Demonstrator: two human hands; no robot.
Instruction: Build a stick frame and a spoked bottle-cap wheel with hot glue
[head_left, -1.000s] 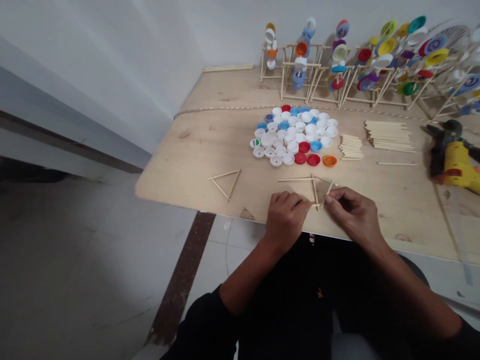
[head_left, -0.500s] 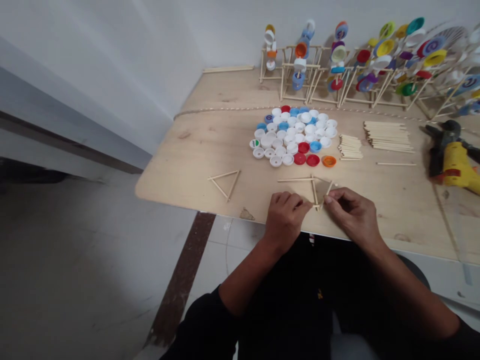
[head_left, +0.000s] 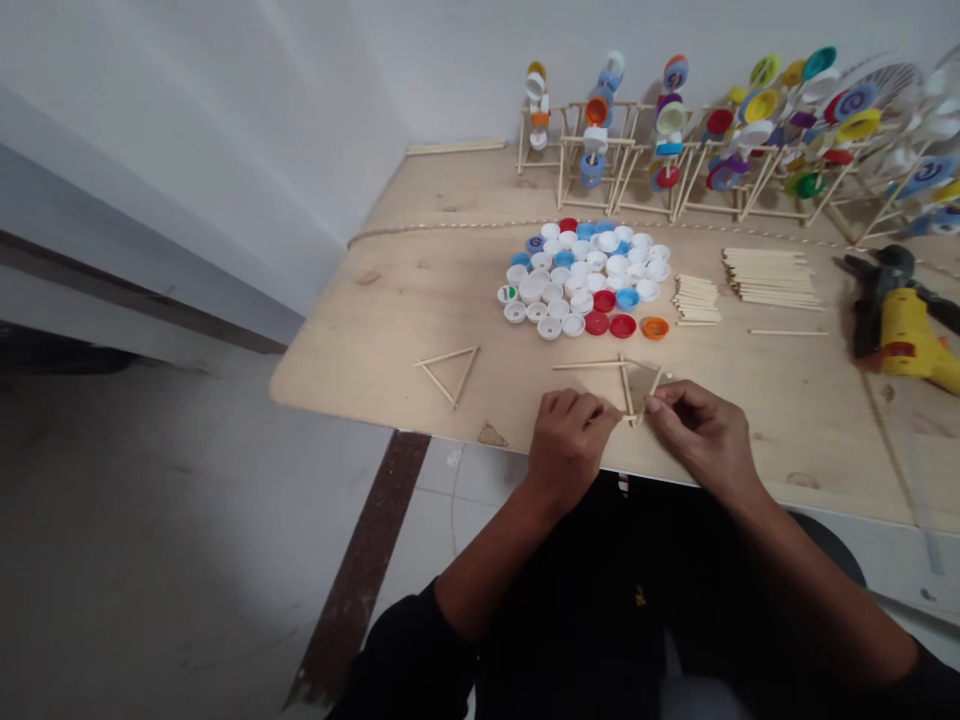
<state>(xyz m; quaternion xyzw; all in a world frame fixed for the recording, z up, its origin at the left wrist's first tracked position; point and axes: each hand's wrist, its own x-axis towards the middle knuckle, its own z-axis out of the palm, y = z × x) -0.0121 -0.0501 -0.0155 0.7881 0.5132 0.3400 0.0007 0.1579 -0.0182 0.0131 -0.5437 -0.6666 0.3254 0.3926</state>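
Note:
A small frame of thin wooden sticks (head_left: pixel 627 385) is at the table's front edge, between my hands. One long stick (head_left: pixel 589 365) reaches left from its top corner. My left hand (head_left: pixel 568 440) is closed, its thumb and forefinger pinching a stick at the frame's lower corner; its other fingers are curled. On the right side, my right hand (head_left: pixel 705 430) pinches a slanting stick (head_left: pixel 656 382) between thumb and forefinger. The joint between these sticks is partly hidden by fingertips. A separate triangle of sticks (head_left: pixel 454 377) lies flat to the left.
Many bottle caps (head_left: pixel 577 275), mostly white, lie mid-table. Short sticks (head_left: pixel 696 300) and longer sticks (head_left: pixel 772 278) are piled to their right, near a yellow glue gun (head_left: pixel 904 330). Stick stands with coloured caps (head_left: pixel 671 150) line the back. A cord (head_left: pixel 450 225) crosses the table.
The view has shifted very slightly. Both hands keep nearly the same grip and place on the sticks.

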